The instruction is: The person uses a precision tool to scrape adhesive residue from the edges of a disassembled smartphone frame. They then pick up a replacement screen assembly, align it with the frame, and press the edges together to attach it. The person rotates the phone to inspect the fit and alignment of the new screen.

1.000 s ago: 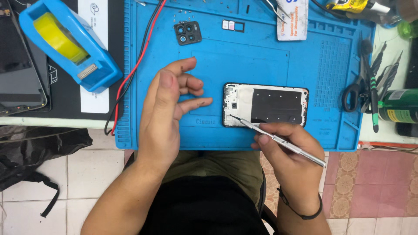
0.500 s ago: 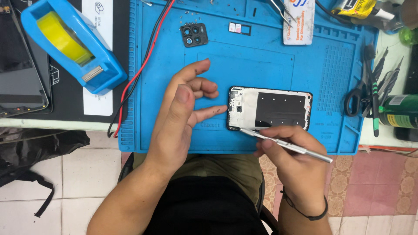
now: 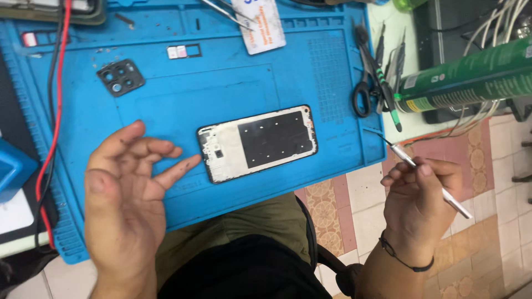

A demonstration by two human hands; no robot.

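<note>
An opened phone frame [image 3: 257, 143] with a black centre panel lies flat on the blue work mat [image 3: 221, 83]. My left hand [image 3: 130, 185] hovers palm-up just left of it, fingers spread, holding nothing; the little finger tip nearly reaches the frame's left end. My right hand [image 3: 421, 199] is off the mat's right edge, over the floor, gripping a thin metal pick tool [image 3: 424, 174] whose tip points up-left toward the mat corner. A black wristband sits on that wrist.
A black camera bezel [image 3: 121, 77] and a small card tray [image 3: 184, 51] lie on the mat's upper part. Scissors [image 3: 363, 83], screwdrivers [image 3: 388, 83] and a green canister [image 3: 471, 72] sit at the right. A red cable [image 3: 52, 111] runs down the left. A white card [image 3: 259, 25] rests on top.
My right hand has pulled the pick tool away from the phone frame, out past the mat's right edge. The left hand has opened palm-up. The view has shifted right and closer.
</note>
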